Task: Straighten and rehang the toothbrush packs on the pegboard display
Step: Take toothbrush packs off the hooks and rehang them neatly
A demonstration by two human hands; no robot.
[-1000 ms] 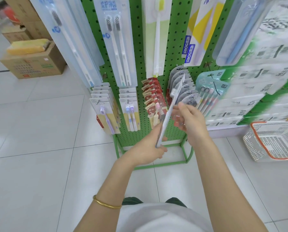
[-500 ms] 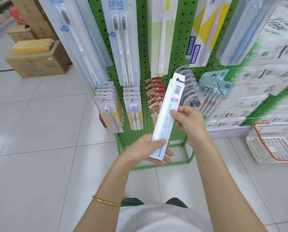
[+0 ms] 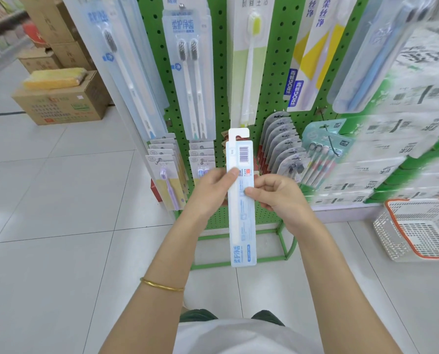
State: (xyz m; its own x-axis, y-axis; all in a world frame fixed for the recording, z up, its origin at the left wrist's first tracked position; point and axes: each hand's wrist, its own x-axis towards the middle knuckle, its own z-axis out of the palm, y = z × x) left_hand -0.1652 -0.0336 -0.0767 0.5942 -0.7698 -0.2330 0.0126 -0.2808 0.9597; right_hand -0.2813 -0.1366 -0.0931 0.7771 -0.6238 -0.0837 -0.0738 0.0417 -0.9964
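A long white and pale-blue toothbrush pack (image 3: 240, 226) stands upright in front of the green pegboard (image 3: 277, 60), its barcoded back facing me and its hang tab at the top. My left hand (image 3: 210, 192) grips its left edge with the thumb over the front. From the right, my right hand (image 3: 277, 195) pinches the pack at mid-height. More toothbrush packs hang on the board: a twin pack (image 3: 190, 80), a yellow-headed one (image 3: 249, 60) and small packs (image 3: 166, 175) on the lower hooks.
Cardboard boxes (image 3: 60, 103) sit on the tiled floor at the left. A white basket with an orange rim (image 3: 417, 228) stands on the floor at the right. The display's green frame (image 3: 287, 246) rests on the floor below my hands. Blurred packages (image 3: 404, 149) hang at right.
The pack has turned from edge-on and tilted to upright with its back facing me. My left hand slid up from its bottom end to its middle. The view moved closer to the board.
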